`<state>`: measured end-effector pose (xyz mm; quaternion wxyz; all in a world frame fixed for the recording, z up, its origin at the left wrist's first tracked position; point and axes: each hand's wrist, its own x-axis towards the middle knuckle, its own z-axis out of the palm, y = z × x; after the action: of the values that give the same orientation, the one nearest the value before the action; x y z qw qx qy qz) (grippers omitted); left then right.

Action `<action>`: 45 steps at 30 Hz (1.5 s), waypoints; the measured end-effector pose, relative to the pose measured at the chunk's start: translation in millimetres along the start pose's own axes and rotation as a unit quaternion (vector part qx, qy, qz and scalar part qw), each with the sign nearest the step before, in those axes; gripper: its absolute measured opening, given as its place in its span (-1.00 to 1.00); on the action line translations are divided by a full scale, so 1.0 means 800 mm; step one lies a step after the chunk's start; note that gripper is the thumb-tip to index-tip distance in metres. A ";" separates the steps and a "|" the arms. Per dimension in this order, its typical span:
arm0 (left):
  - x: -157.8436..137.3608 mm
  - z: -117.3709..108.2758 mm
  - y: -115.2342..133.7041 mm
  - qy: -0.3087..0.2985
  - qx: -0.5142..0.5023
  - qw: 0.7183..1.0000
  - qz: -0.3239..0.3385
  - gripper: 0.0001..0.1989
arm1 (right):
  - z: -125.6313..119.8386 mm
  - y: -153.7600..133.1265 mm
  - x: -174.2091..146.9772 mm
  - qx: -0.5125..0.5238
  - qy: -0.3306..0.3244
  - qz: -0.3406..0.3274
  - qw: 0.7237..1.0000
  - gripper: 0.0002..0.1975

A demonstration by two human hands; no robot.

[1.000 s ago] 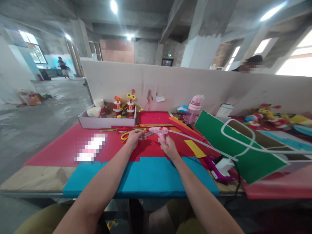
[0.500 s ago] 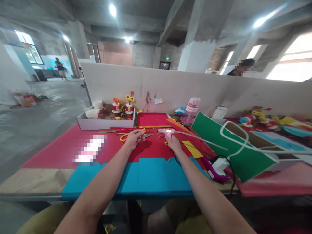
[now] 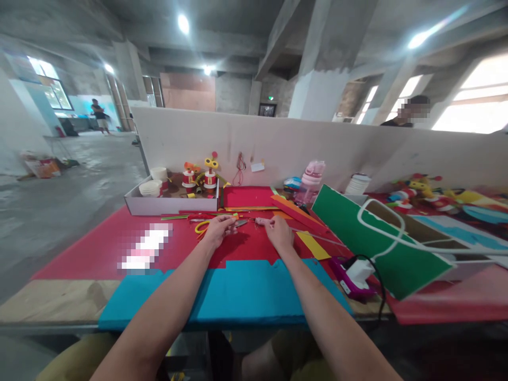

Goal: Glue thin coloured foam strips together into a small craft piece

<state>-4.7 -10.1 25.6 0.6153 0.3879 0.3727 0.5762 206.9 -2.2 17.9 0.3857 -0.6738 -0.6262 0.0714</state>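
My left hand (image 3: 220, 230) is closed, pinching a small orange-and-yellow paper piece (image 3: 235, 216) at its fingertips. Just beneath and beside it lie scissors with yellow handles (image 3: 201, 227), their blades pointing right. My right hand (image 3: 279, 234) is closed over the pink hot glue gun, thumb and fingers near its front end. Most of the gun is hidden by the hand; its nozzle and thin wire stand (image 3: 256, 220) show at the fingertips, pointing at my left hand. A long translucent glue stick (image 3: 323, 239) trails from behind the hand to the right.
Blue foam board (image 3: 250, 291) covers the near edge. Behind stands a white box (image 3: 170, 205) with cups and robot figures. At right are a yellow sheet (image 3: 313, 245), an orange strip (image 3: 297, 211), a green board (image 3: 381, 238), a purple power strip (image 3: 352, 280) and a pink bottle (image 3: 311, 180).
My right hand has shifted up over the glue gun's body, now covering it, and the trailing glue stick has dropped lower. My left hand has barely moved.
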 end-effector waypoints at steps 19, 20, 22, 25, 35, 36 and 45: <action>-0.006 0.017 -0.013 0.025 0.028 0.999 -0.008 -0.64 | 0.061 -0.059 -0.029 0.621 -0.169 0.039 0.765 -0.62; -0.007 0.018 -0.013 0.024 0.031 0.999 -0.009 -0.64 | 0.061 -0.058 -0.028 0.625 -0.170 0.047 0.760 -0.61; -0.009 0.019 -0.013 0.022 0.035 0.999 -0.009 -0.63 | 0.062 -0.057 -0.028 0.632 -0.176 0.059 0.752 -0.60; -0.010 0.020 -0.011 0.025 0.035 0.999 -0.008 -0.63 | 0.063 -0.056 -0.028 0.635 -0.181 0.067 0.748 -0.58; -0.007 0.019 -0.015 0.009 0.070 0.997 -0.001 -0.63 | 0.061 -0.052 -0.024 0.618 -0.159 0.066 0.767 -0.64; -0.006 0.018 -0.015 0.005 0.078 0.997 0.006 -0.62 | 0.061 -0.052 -0.023 0.619 -0.158 0.066 0.766 -0.65; 0.001 0.009 -0.009 0.018 0.092 0.992 0.081 -0.62 | 0.057 -0.052 -0.023 0.649 -0.180 0.100 0.732 -0.62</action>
<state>5.3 -10.0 22.0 0.5219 0.4610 0.4024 0.5943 143.5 -2.8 4.6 0.5998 -0.2927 -0.4139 0.6192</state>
